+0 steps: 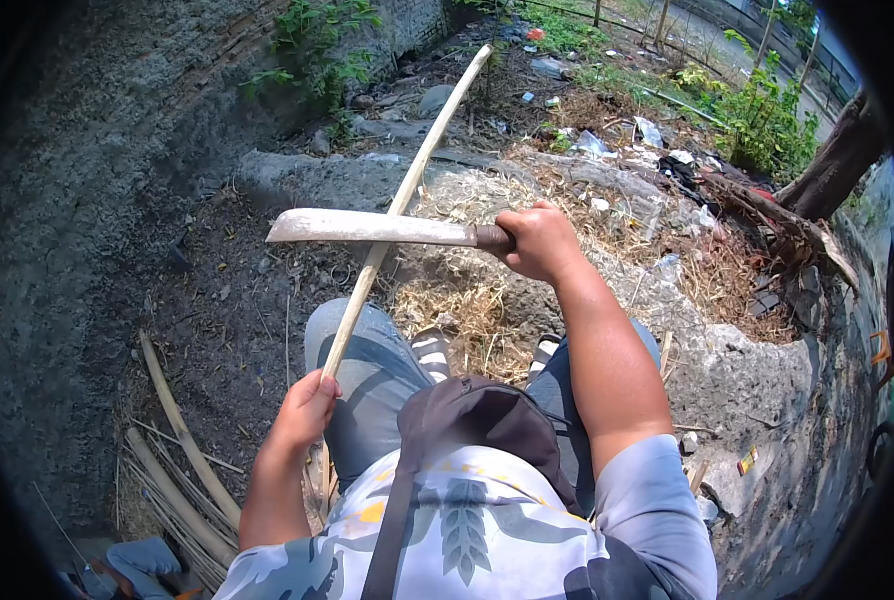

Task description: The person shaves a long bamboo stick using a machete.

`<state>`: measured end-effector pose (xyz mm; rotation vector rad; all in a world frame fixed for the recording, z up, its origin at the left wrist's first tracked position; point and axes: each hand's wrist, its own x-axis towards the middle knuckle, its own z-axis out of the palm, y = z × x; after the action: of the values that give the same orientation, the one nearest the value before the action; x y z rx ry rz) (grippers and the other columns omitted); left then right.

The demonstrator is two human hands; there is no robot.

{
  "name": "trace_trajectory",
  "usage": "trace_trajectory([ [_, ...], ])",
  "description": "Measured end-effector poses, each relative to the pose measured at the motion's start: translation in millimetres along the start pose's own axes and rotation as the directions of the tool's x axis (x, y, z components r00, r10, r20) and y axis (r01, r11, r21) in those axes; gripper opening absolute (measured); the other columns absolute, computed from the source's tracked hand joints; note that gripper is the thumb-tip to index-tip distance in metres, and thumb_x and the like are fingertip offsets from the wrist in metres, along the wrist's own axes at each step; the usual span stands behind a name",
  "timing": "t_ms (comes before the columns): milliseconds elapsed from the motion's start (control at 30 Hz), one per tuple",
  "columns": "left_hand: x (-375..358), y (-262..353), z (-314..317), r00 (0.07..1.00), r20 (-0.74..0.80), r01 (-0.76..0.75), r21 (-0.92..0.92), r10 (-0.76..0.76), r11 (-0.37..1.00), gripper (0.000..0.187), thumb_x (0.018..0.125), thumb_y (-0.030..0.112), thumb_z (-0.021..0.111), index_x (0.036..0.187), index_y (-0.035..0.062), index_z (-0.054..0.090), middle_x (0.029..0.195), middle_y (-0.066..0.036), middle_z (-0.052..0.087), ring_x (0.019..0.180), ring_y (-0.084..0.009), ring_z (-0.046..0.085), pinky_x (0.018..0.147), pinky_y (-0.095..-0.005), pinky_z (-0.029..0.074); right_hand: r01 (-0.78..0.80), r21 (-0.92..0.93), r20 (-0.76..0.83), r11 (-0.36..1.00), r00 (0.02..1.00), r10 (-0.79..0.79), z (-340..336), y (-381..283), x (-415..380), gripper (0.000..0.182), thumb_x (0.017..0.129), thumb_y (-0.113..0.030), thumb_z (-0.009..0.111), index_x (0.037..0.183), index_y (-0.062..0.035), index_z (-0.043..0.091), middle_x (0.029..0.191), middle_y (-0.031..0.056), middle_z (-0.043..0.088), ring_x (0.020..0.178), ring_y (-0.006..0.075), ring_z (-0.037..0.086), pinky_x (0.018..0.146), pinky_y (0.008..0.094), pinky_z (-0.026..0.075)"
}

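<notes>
My left hand (305,408) is wrapped round the lower end of a long, pale peeled stick (430,150), near my left knee. The stick slants up and away to the right, its far end over the rubble. In my right hand (540,240) is the dark handle of a machete (372,226), its broad, worn blade pointing left. The blade lies across the stick in this view, about midway along it, and covers a short piece of it. A dark waist bag (492,425) rests on my lap.
Pale shavings (457,305) lie on the ground by my feet. More long sticks (182,490) are stacked at lower left, beside a rough wall (77,270). A thick trunk (835,160) stands at right, near scattered litter (652,135). Part of another person (145,562) shows at lower left.
</notes>
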<state>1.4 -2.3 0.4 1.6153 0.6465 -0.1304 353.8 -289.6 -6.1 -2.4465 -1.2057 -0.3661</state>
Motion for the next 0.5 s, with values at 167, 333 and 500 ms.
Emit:
trace_trajectory([
  [167,1.9,-7.8,-3.2,1.0,0.024,0.005,-0.029,-0.005,1.0,0.034,0.112,0.039,0.052,0.095,0.0107,0.061,0.064,0.006,0.045,0.052,-0.0055,0.038,0.048,-0.0236,0.03,-0.002,-0.008,0.023,1.0,1.0,0.002,0.4,0.1,0.8,0.021,0.073,-0.021,0.08,0.086,-0.0161,0.065,0.079,0.007,0.074,0.081,0.0297,0.073,0.09,0.0418,0.051],
  [333,-3.1,-2.0,-1.4,1.0,0.005,0.014,-0.013,-0.014,1.0,0.033,0.112,0.038,0.052,0.094,0.0111,0.06,0.065,0.006,0.045,0.053,-0.0054,0.038,0.048,-0.0235,0.029,-0.008,0.002,0.033,1.0,0.999,0.008,-0.1,-2.0,-0.1,0.021,0.073,-0.021,0.08,0.087,-0.0161,0.066,0.08,0.0071,0.074,0.082,0.0298,0.073,0.091,0.0421,0.051],
  [500,-4.4,1.8,0.7,1.0,0.001,0.03,-0.002,-0.03,1.0,0.032,0.113,0.036,0.05,0.094,0.0115,0.06,0.065,0.006,0.045,0.054,-0.005,0.038,0.049,-0.0231,0.03,-0.012,0.002,0.04,1.0,0.999,0.012,-1.0,-2.4,0.0,0.02,0.074,-0.021,0.08,0.088,-0.016,0.066,0.081,0.0072,0.074,0.083,0.0301,0.073,0.092,0.0426,0.051],
])
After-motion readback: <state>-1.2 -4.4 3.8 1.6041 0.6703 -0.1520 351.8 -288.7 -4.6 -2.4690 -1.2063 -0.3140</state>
